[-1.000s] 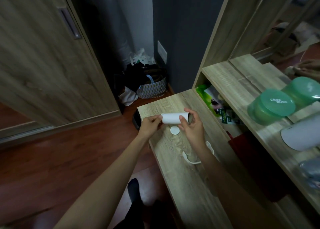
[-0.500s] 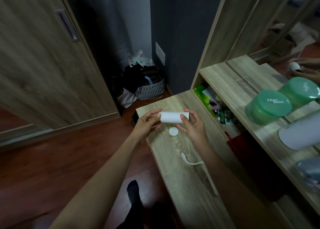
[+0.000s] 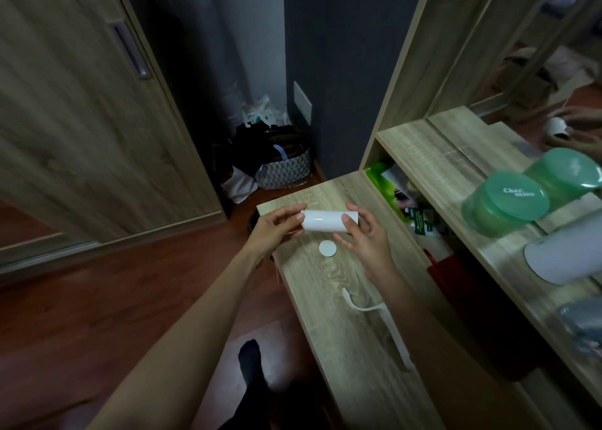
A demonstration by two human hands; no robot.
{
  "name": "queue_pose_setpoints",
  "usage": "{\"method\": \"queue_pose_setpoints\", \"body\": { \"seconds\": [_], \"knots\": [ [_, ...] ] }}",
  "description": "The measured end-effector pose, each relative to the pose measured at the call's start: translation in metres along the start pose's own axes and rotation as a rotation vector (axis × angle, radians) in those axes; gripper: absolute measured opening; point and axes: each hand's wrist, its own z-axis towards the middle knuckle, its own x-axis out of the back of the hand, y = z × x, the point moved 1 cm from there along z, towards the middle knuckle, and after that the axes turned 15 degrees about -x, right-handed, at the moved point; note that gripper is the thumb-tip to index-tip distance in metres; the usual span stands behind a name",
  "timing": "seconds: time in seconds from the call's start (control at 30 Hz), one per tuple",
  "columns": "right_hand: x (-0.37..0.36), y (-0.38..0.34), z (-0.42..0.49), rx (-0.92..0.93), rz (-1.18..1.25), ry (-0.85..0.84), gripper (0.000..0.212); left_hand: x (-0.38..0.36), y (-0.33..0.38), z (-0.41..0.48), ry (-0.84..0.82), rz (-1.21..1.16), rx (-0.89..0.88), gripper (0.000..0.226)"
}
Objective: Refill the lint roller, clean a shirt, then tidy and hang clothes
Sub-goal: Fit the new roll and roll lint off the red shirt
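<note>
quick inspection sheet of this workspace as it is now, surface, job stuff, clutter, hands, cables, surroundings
surface: wooden counter, mostly bare.
job's things: white roll held level above the counter; white round cap lying flat under it; white roller handle lying nearer the person.
clutter: green packets in the cubby; green jar on the shelf.
grippers: left hand and right hand grip opposite ends of the roll.
cables: nothing seen.
surroundings: wardrobe door, patterned bag on the floor, mirror.

Green lidded tub [image 3: 503, 203] on wooden shelf [image 3: 433, 165], patterned basket [image 3: 282, 172] on the floor, sliding wardrobe door [image 3: 81, 120]
</note>
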Motion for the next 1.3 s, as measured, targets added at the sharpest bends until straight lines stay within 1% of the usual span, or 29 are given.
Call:
{"method": "queue_pose_setpoints", "body": {
  "seconds": [0.17,0.53,0.7,0.8,0.93,1.0,1.03,1.1,1.17,1.23,1.3],
  "knots": [
    [0.002,0.001,0.0,-0.036,0.011,0.001,0.025,0.004,-0.004,-0.001,-0.024,0.04,-0.028,0.028],
    [0.0,0.003,-0.003,-0.033,-0.01,-0.019,0.027,0.002,-0.004,-0.004,-0.013,0.117,-0.078,0.032],
    [0.0,0.002,-0.001,-0.031,-0.005,-0.028,0.029,0.0,-0.006,-0.006,0.005,0.048,-0.002,0.028],
    [0.0,0.003,0.0,-0.038,-0.024,-0.054,0.03,-0.002,-0.003,-0.007,-0.012,-0.034,0.059,0.032],
    [0.0,0.005,0.003,-0.067,-0.068,-0.102,0.033,-0.001,-0.001,-0.011,-0.003,-0.034,0.069,0.031],
    [0.002,0.005,0.005,-0.082,-0.125,-0.13,0.038,0.006,-0.002,-0.013,0.028,-0.023,0.064,0.027],
    [0.004,0.006,0.008,-0.088,-0.149,-0.112,0.04,0.011,-0.004,-0.015,0.057,-0.02,0.056,0.026],
    [0.009,0.011,0.015,-0.07,-0.259,-0.006,0.045,0.022,-0.006,-0.018,0.134,-0.026,0.037,0.023],
    [0.015,0.022,0.026,-0.002,-0.543,0.103,0.052,0.032,-0.009,-0.021,0.212,-0.029,0.026,0.023],
    [0.018,0.038,0.036,0.06,-0.918,0.111,0.061,0.039,-0.011,-0.025,0.275,-0.032,0.02,0.028],
    [0.018,0.052,0.04,0.101,-1.193,0.093,0.066,0.044,-0.013,-0.029,0.319,-0.027,0.014,0.031]
  ]
}}
